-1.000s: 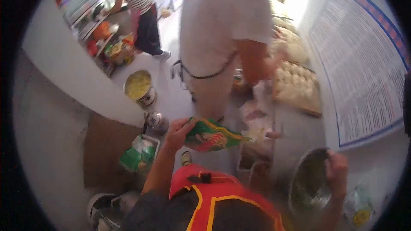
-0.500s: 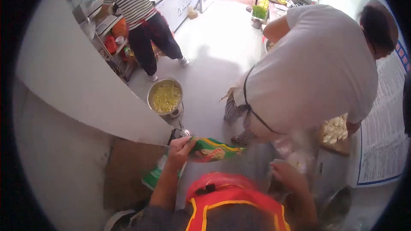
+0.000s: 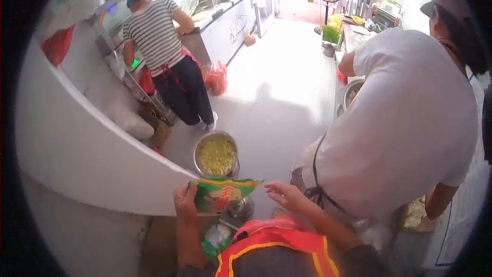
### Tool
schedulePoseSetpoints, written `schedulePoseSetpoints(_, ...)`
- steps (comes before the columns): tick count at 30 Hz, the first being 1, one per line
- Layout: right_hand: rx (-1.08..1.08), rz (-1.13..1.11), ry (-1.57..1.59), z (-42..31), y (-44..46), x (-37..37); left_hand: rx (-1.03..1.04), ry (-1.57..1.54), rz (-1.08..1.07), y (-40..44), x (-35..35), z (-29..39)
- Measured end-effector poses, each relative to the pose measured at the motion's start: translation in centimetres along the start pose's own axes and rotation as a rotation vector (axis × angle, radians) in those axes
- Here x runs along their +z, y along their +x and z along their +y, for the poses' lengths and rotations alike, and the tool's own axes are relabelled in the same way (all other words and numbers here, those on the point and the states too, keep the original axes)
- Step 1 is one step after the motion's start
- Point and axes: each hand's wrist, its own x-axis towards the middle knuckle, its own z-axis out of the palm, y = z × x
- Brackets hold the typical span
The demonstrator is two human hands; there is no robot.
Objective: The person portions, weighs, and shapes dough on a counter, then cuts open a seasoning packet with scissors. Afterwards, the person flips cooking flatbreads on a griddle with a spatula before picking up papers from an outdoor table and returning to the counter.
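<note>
Bright, near-white light comes in from the doorway at 12 o'clock, bleaching out detail there and leaving a pale glare on the floor; a soft grey shadow lies across the floor just right of centre, and the board at 7 o'clock sits in dimness. The lens bends the low wall at 9 o'clock into an arc, with black rounding off the corners; the packet near 7 o'clock looks slightly soft, its fine print unreadable.
</note>
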Motion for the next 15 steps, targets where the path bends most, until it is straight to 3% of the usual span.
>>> schedulePoseSetpoints(8,0.141,0.095,-0.020,-0.4,5.9,-4.6,0.035,0.029,-0.069,11.8,6.7,0.7)
schedulePoseSetpoints(11,0.090,0.157,0.288,4.3,8.8,-4.4,0.088,0.120,-0.121,17.9,10.8,0.8)
schedulePoseSetpoints(15,0.153,0.228,0.282,2.2,12.9,-9.1,0.186,0.123,-0.312,27.8,17.6,1.3)
